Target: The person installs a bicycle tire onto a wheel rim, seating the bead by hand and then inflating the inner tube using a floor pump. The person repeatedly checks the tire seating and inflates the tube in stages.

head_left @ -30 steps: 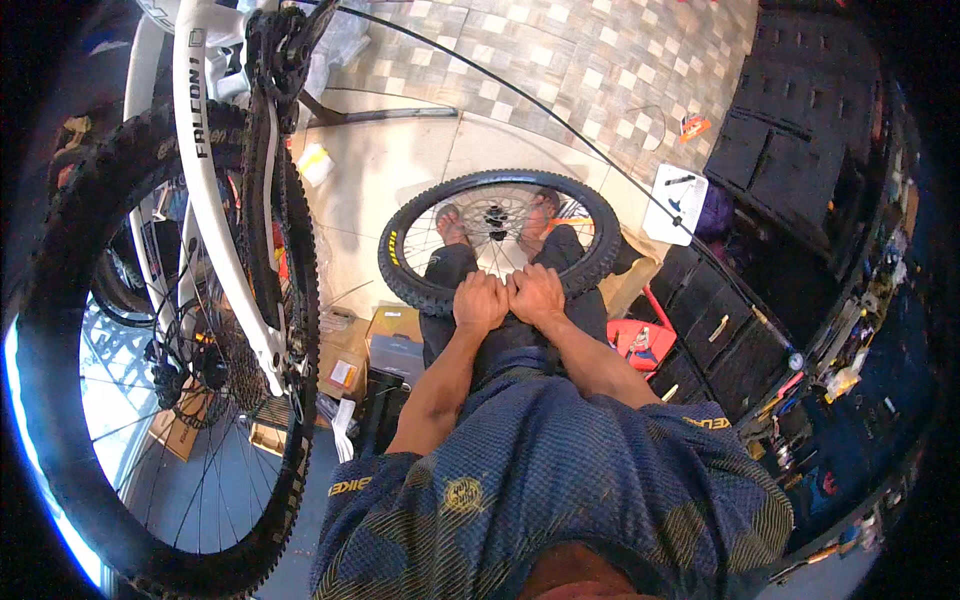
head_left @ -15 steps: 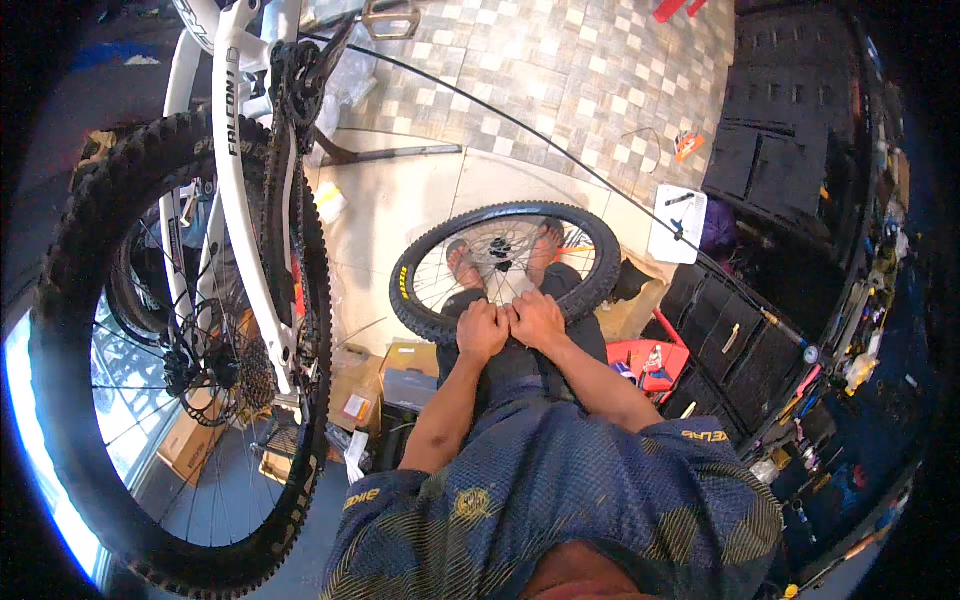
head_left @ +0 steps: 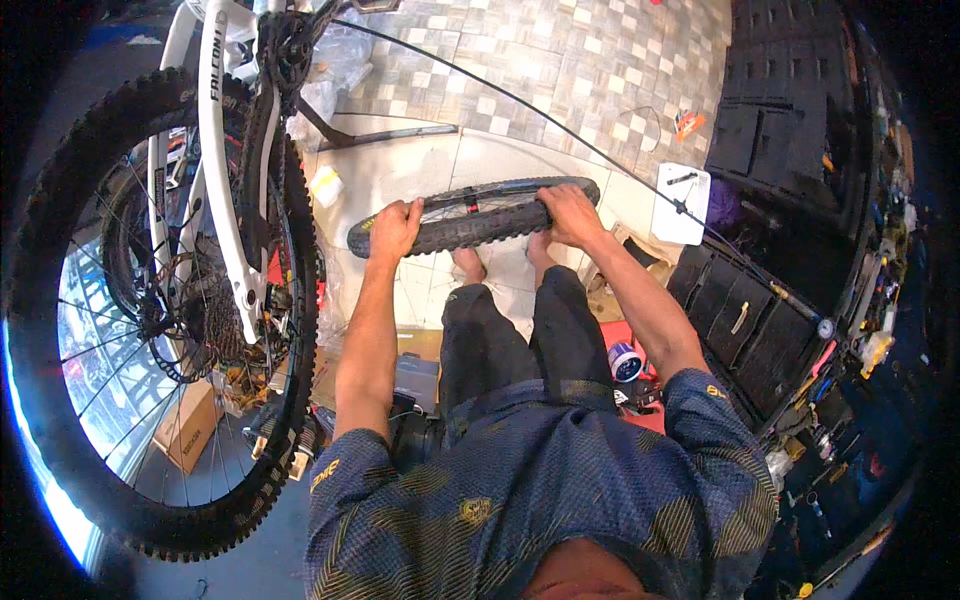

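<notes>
A bicycle wheel with a black knobby tyre (head_left: 475, 232) is held out in front of me, tipped so that I see it nearly edge-on. Its near tread faces me, and a small part of the hub and some spokes (head_left: 472, 202) show past it. My left hand (head_left: 396, 230) is closed round the tyre near its left end, thumb up. Toward the right end, my right hand (head_left: 570, 213) grips the tyre from above, its fingertips partly hidden. My bare feet (head_left: 468, 266) stand on the tiles just below the wheel.
A white bicycle frame (head_left: 222, 170) with a large knobby rear wheel (head_left: 285, 400) fills the left. A black hose (head_left: 520, 103) runs diagonally to a gauge (head_left: 826, 328). At right are a white tray (head_left: 682, 205) and black cabinet (head_left: 745, 300); a white-and-purple tub (head_left: 625, 362) sits by my leg.
My hands have moved apart from the near edge to opposite sides of the tyre. The wheel has lifted away from my legs and tipped from face-on to nearly edge-on.
</notes>
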`<state>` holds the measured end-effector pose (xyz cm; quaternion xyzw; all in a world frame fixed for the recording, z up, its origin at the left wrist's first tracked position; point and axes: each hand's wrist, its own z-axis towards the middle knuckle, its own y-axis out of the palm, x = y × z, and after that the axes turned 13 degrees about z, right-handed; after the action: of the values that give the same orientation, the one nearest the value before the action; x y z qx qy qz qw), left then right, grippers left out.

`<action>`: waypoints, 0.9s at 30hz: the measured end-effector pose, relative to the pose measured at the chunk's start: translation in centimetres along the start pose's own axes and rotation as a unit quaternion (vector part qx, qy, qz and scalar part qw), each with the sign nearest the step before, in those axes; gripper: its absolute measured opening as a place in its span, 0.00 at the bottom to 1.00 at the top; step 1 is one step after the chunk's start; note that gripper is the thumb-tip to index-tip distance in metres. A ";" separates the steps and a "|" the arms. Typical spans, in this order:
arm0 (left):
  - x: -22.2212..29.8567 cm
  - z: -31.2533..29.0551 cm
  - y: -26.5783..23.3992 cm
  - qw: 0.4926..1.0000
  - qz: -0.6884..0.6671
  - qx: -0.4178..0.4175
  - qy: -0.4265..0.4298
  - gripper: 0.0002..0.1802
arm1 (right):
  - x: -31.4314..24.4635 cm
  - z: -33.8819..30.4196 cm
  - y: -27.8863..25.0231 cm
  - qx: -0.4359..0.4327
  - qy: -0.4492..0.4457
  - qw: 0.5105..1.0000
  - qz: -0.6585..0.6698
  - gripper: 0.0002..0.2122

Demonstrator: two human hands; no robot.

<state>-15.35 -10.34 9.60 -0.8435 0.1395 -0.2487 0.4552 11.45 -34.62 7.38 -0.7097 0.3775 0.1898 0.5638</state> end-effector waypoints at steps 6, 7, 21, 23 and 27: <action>3.5 -5.2 -0.4 0.993 -0.019 0.016 0.114 0.26 | -9.7 -1.1 -1.1 -0.048 -0.041 0.997 -0.053 0.28; 4.9 -6.0 0.2 0.987 0.013 -0.006 0.162 0.24 | -11.1 -1.1 -0.4 -0.044 -0.041 0.996 -0.070 0.28; 1.2 -7.9 9.6 0.991 -0.042 0.090 0.093 0.14 | -7.1 -3.3 0.8 0.066 0.064 0.995 0.035 0.26; 2.6 -8.4 9.1 0.989 -0.046 0.094 0.106 0.13 | -7.0 -3.4 1.1 0.077 0.062 0.995 0.022 0.25; 9.0 -10.1 8.8 0.991 -0.081 0.044 0.102 0.13 | -8.1 -3.1 3.1 0.042 0.108 0.993 0.010 0.20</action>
<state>-13.42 -26.36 9.53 -0.8013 0.1056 -0.3752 0.4539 3.43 -35.17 11.84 -0.6982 0.4509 0.1016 0.5467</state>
